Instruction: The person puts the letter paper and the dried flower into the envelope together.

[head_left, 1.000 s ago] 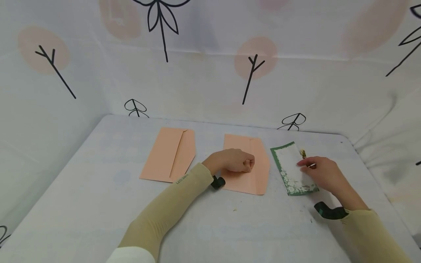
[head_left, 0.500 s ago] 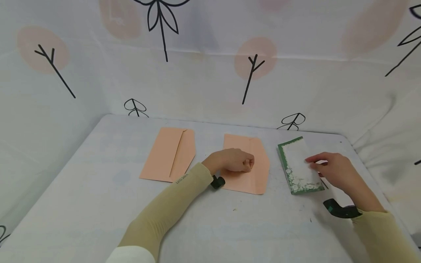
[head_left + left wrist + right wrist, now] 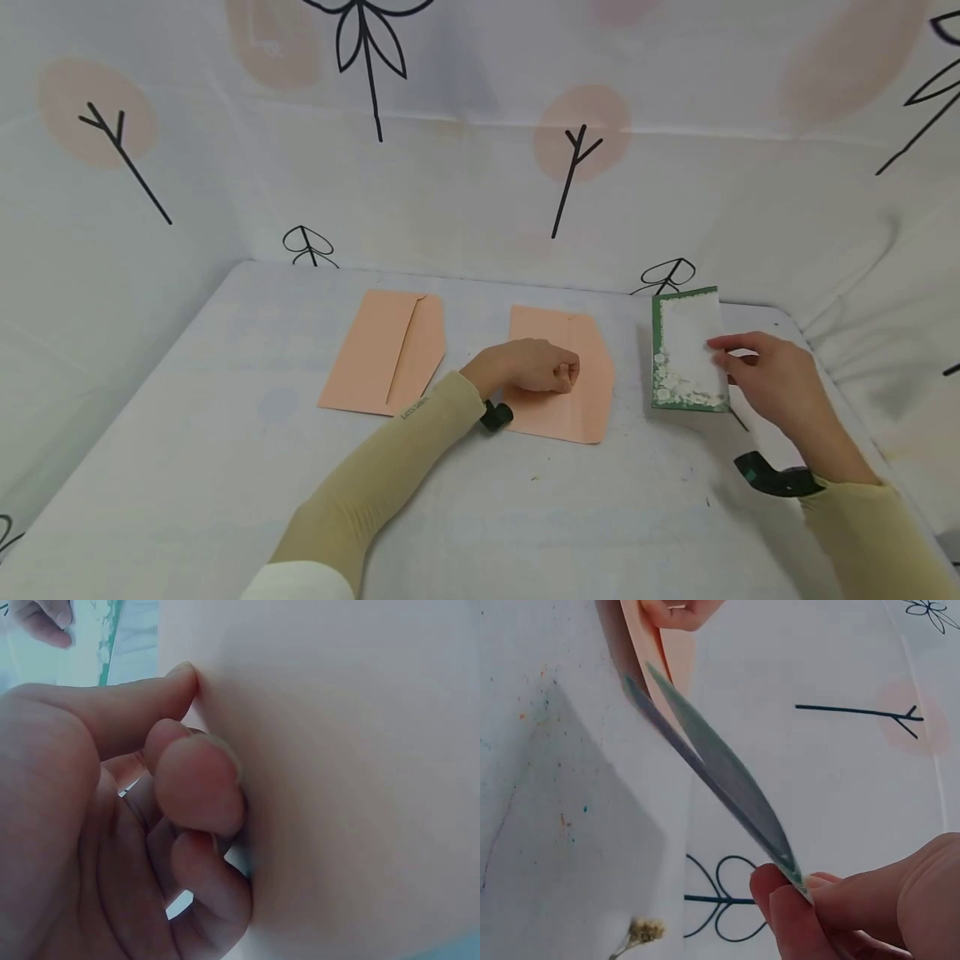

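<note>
A folded greeting card (image 3: pixel 688 352) with a green floral border is raised above the right side of the table. My right hand (image 3: pixel 780 379) pinches it at its right edge between thumb and fingers. The right wrist view shows the card (image 3: pixel 720 780) edge-on, its two leaves slightly parted. Over the right-hand peach envelope (image 3: pixel 592 392), my left hand (image 3: pixel 536 365) has curled fingers and pinches the envelope's paper. In the left wrist view the fingertips (image 3: pixel 199 787) lie against the peach sheet; the exact grip is partly hidden.
Another peach envelope (image 3: pixel 367 350) lies to the left on the white table (image 3: pixel 187 467). A dried flower (image 3: pixel 645 930) lies beneath the card; only its stem (image 3: pixel 738 419) shows from above. Patterned fabric walls stand behind and at both sides.
My right hand has moved right and lifted the card, whose far edge now stands higher. The flower head has gone out of sight in the head view. My left hand has stayed put.
</note>
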Motion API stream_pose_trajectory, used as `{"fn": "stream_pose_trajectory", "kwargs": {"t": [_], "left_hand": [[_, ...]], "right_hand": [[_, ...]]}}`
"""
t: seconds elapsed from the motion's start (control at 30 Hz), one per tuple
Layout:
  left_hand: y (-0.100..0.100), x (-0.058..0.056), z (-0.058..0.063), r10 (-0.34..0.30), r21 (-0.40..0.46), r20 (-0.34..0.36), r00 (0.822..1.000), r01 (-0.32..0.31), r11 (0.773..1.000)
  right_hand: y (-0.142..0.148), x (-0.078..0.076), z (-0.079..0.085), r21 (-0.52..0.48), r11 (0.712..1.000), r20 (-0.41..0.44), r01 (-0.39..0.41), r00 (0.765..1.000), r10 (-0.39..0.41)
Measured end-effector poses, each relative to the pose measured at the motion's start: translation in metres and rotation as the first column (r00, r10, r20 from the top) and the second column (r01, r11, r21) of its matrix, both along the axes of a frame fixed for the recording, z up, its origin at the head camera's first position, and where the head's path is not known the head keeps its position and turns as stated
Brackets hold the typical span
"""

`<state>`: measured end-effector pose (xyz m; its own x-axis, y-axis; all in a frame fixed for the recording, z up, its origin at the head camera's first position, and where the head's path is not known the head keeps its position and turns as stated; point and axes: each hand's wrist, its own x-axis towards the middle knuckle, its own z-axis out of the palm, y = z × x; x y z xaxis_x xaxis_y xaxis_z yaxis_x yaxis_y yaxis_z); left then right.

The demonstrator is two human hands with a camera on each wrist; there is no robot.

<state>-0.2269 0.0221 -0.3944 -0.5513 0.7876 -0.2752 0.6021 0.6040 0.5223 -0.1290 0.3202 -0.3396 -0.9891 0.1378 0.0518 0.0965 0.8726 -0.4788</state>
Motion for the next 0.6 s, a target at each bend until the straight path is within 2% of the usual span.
{"fn": "stream_pose_trajectory", "kwargs": {"t": [0.3, 0.6], "left_hand": [[0.000, 0.000, 0.000, 0.008, -0.010, -0.006, 1.000, -0.008, 1.000], [0.000, 0.001, 0.000, 0.010, 0.002, -0.009, 1.000, -0.010, 1.000]], "right_hand": [[-0.018, 0.001, -0.012, -0.034, 0.999, -0.079, -0.020, 0.997, 0.017], [-0.031, -0.002, -0.025, -0.066, 0.998, -0.096, -0.020, 0.995, 0.014]]}}
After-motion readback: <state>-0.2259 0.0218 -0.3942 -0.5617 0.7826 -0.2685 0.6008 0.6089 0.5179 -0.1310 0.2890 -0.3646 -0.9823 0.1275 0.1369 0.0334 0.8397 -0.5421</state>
